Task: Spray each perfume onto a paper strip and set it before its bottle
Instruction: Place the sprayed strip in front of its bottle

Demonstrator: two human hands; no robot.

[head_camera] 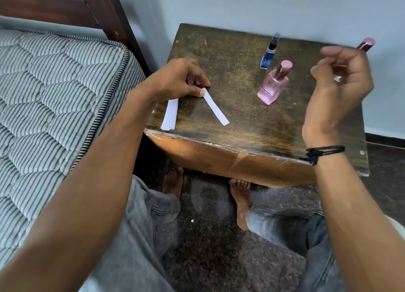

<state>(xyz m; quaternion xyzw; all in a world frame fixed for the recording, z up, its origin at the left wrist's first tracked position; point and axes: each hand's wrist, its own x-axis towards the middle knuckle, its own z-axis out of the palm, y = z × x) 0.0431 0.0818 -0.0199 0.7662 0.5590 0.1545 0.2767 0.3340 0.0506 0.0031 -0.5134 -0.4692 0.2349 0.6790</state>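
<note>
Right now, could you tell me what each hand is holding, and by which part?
The left hand pinches the paper strip at its far end. The right hand grips a pink-capped object; where exactly is hidden.

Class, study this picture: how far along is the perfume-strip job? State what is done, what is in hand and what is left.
Done: nothing shows as finished; no strip lies before the pink bottle or the blue bottle. In hand: the left hand pinches one strip at its end on the table; the right hand is blurred and holds a pink-capped item. Left: spraying strips, including the spare strips, and placing them.
</note>
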